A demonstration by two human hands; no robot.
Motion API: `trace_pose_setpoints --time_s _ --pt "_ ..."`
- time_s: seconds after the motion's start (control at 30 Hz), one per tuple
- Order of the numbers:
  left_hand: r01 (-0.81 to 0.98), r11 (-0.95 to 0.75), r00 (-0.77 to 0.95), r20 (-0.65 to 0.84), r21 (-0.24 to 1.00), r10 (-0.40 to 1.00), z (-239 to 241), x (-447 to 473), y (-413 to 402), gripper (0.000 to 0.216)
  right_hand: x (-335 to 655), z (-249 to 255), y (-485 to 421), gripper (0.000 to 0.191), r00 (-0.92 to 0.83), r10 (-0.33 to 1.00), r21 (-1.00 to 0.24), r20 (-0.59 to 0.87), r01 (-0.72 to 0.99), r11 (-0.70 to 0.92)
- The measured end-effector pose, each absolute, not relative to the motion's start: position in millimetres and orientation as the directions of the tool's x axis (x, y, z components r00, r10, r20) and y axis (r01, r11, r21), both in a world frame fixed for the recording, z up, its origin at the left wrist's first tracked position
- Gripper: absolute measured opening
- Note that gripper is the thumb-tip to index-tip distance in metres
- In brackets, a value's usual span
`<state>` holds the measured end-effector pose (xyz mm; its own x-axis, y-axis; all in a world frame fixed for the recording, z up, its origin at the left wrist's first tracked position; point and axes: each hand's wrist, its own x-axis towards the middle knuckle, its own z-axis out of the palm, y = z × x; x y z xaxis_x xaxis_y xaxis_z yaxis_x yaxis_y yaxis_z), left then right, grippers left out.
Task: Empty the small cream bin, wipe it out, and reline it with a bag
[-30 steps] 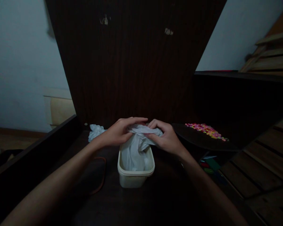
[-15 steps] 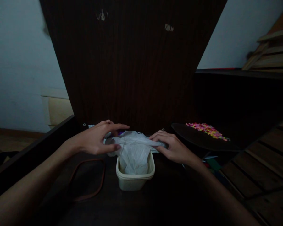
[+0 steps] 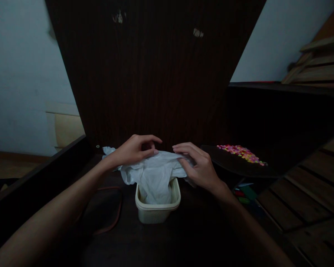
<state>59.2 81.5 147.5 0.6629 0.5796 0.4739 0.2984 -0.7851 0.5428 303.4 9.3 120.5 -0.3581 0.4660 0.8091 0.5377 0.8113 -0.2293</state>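
A crumpled white plastic bag (image 3: pixel 157 183) lies partly inside a cream plastic tub (image 3: pixel 157 208) and spreads over its far rim. My left hand (image 3: pixel 137 148) rests over the bag's far left part, index finger stretched out and thumb apart from it, the thumb tip touching the plastic. On the other side, my right hand (image 3: pixel 197 163) is at the bag's right edge, fingers extended and the thumb held below them against the plastic. Neither hand shows a firm grip.
A brown rounded frame-like ring (image 3: pixel 118 211) lies left of the tub on the dark tabletop (image 3: pixel 156 244). Small colourful pieces (image 3: pixel 242 152) are heaped on a dark corner shelf to the right. A tall dark panel (image 3: pixel 156 81) rises behind the tub.
My left hand has moved right and slightly up across the bag. My right hand has loosened from the bag's edge, its fingers lifting. The bag has spread wider toward the left.
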Motion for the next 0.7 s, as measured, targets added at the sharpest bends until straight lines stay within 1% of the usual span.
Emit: trace_pose_setpoints --time_s 0.13,0.2,0.23,0.27,0.33,0.43,0.5,0.53,0.6,0.63,0.7 --pt "0.365 -0.742 0.416 0.615 0.562 0.670 138 54 97 0.032 314 112 5 0.031 -0.342 0.495 -0.239 0.799 0.575 0.783" --pt "0.468 -0.699 0.317 0.635 0.541 0.704 130 51 107 0.030 317 109 3 0.034 -0.338 0.502 -0.240 0.796 0.585 0.775" --pt "0.529 -0.664 0.293 0.621 0.528 0.727 125 49 112 0.029 317 109 1 0.035 -0.339 0.503 -0.237 0.795 0.588 0.773" --pt "0.586 -0.628 0.291 0.591 0.513 0.753 121 47 115 0.029 318 108 -1 0.036 -0.343 0.501 -0.232 0.795 0.591 0.773" --pt "0.655 -0.582 0.345 0.495 0.482 0.798 113 42 120 0.026 317 108 -6 0.037 -0.362 0.499 -0.221 0.787 0.590 0.777" --pt "0.659 -0.590 0.460 0.370 0.466 0.807 105 30 118 0.027 316 107 -16 0.039 -0.439 0.532 -0.215 0.724 0.589 0.779" --pt "0.670 -0.584 0.463 0.357 0.458 0.811 106 20 112 0.035 317 105 -19 0.040 -0.475 0.578 -0.221 0.663 0.613 0.758" --pt "0.675 -0.572 0.439 0.371 0.466 0.819 108 16 107 0.039 317 104 -19 0.040 -0.480 0.603 -0.231 0.638 0.627 0.744" --pt "0.655 -0.547 0.391 0.386 0.521 0.836 115 9 96 0.044 319 101 -15 0.040 -0.467 0.645 -0.278 0.605 0.635 0.721" --pt "0.632 -0.538 0.392 0.368 0.558 0.843 118 8 90 0.047 320 100 -10 0.040 -0.455 0.660 -0.315 0.598 0.624 0.715" --pt "0.595 -0.520 0.449 0.283 0.613 0.847 123 8 79 0.054 319 98 3 0.038 -0.418 0.691 -0.402 0.590 0.590 0.700"
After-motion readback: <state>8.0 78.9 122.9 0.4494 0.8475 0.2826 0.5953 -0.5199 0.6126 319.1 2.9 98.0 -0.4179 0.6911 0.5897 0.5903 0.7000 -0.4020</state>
